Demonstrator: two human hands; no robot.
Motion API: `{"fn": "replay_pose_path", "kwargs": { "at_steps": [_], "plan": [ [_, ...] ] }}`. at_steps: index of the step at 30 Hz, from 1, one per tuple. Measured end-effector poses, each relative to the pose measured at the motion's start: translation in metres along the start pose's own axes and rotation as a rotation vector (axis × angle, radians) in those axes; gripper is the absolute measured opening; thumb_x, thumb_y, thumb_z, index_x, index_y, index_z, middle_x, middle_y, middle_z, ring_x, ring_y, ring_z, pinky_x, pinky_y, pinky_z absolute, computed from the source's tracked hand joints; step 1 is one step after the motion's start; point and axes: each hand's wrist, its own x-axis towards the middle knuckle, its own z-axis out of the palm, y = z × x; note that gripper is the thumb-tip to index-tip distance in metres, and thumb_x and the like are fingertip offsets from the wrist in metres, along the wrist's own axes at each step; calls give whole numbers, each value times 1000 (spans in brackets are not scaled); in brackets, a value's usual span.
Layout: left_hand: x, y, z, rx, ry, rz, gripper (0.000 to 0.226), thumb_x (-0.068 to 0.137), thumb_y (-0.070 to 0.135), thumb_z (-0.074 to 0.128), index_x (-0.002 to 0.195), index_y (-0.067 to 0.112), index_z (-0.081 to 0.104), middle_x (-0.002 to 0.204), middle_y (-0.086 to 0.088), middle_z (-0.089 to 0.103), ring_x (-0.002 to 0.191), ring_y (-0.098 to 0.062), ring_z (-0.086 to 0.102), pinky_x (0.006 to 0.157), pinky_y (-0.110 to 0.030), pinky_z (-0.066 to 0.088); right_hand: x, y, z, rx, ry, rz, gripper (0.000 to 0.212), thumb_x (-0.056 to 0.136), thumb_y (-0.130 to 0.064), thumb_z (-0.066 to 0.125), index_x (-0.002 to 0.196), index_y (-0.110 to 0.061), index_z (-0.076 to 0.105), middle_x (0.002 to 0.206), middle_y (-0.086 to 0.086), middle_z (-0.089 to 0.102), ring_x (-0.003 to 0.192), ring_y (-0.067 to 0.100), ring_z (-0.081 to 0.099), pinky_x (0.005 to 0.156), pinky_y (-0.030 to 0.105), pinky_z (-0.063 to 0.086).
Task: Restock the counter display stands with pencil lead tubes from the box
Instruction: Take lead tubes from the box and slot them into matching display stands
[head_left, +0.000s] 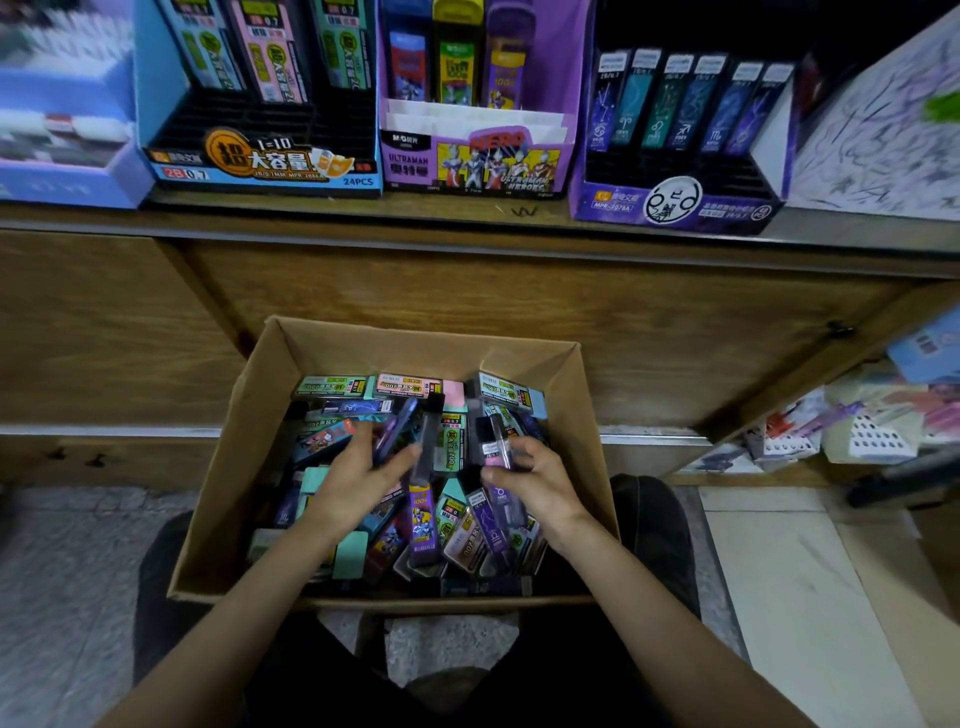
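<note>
Wooden counter (467, 291) ahead bears stands (260, 166); under both hands sits the box (431, 338) of tubes (332, 387). Left hand (353, 478) grips a purple tube (392, 428), right hand (535, 480) pinches a second tube (497, 441); between them stands a dark tube (428, 452).

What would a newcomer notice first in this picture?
A cardboard box between the person's knees brims with colourful lead tubes; the left hand and right hand each grip some inside it. Above, on the counter, the blue stand, Ultraman stand and purple stand are partly filled.
</note>
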Motion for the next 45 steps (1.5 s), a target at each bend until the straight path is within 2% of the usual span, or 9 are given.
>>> {"fn": "replay_pose_path", "kwargs": {
  "at_steps": [4, 10, 19, 22, 27, 32, 37, 41, 45],
  "plan": [
    [-8, 30, 16, -456, -81, -79, 20, 79, 28, 71, 85, 13, 58, 56, 11, 54, 48, -3, 51, 49, -15, 40, -17, -29, 10, 51, -105, -103, 29, 77, 4, 70, 98, -11, 57, 93, 5, 67, 84, 14, 63, 74, 19, 51],
    [-6, 65, 13, -676, -80, -85, 26, 60, 38, 77, 65, 20, 60, 47, 6, 45, 48, -12, 39, 53, -26, 34, -35, -73, 18, 65, -130, -251, 29, 78, 5, 69, 94, -16, 57, 82, -4, 68, 72, 1, 64, 68, 16, 50],
    [-11, 111, -15, -681, -80, 122, 36, 64, 39, 73, 78, 11, 55, 47, 5, 42, 46, -10, 40, 57, -27, 37, -49, -121, 3, 14, -147, -395, 17, 97, -11, 46, 102, -16, 61, 89, 3, 68, 82, 18, 66, 78, 35, 53],
    [-8, 131, -22, -609, -66, 181, 33, 68, 38, 70, 73, 13, 51, 48, 4, 42, 48, -12, 40, 60, -30, 37, -48, -138, -9, -58, -70, -421, 16, 99, -16, 41, 101, -13, 57, 80, 6, 60, 62, 9, 57, 62, 24, 46],
    [3, 163, -30, -570, -47, 226, 26, 79, 30, 68, 78, 11, 51, 49, 5, 41, 48, -10, 40, 59, -30, 35, -51, -175, -32, 69, 0, -368, 45, 99, -47, 26, 111, -23, 62, 66, -6, 52, 51, 5, 40, 51, 19, 34],
    [15, 200, -34, -535, -21, 262, 21, 83, 26, 67, 80, 11, 53, 44, 7, 40, 44, -8, 39, 52, -22, 36, -54, -219, -66, 35, 85, -464, 36, 101, -38, 28, 116, -23, 57, 72, -7, 45, 63, 6, 43, 61, 20, 36],
    [26, 231, -40, -532, -22, 352, 19, 85, 22, 65, 79, 10, 51, 44, 8, 38, 42, -7, 38, 46, -18, 38, -49, -274, -109, -11, 148, -650, 11, 97, -28, 46, 95, -28, 57, 73, -17, 59, 77, 4, 56, 76, 23, 44],
    [32, 244, -47, -528, -12, 388, 25, 75, 32, 68, 78, 12, 52, 45, 8, 38, 44, -9, 38, 51, -24, 38, -36, -311, -133, -177, 222, -797, 9, 91, -17, 59, 89, -25, 56, 64, -15, 62, 64, -4, 57, 63, 12, 44],
    [37, 247, -53, -515, 14, 390, 27, 74, 34, 69, 78, 12, 53, 44, 7, 40, 44, -8, 40, 50, -22, 41, -11, -328, -136, -290, 283, -815, 11, 87, -13, 65, 91, -18, 56, 77, -9, 62, 74, 10, 61, 71, 25, 49]
  ]
}}
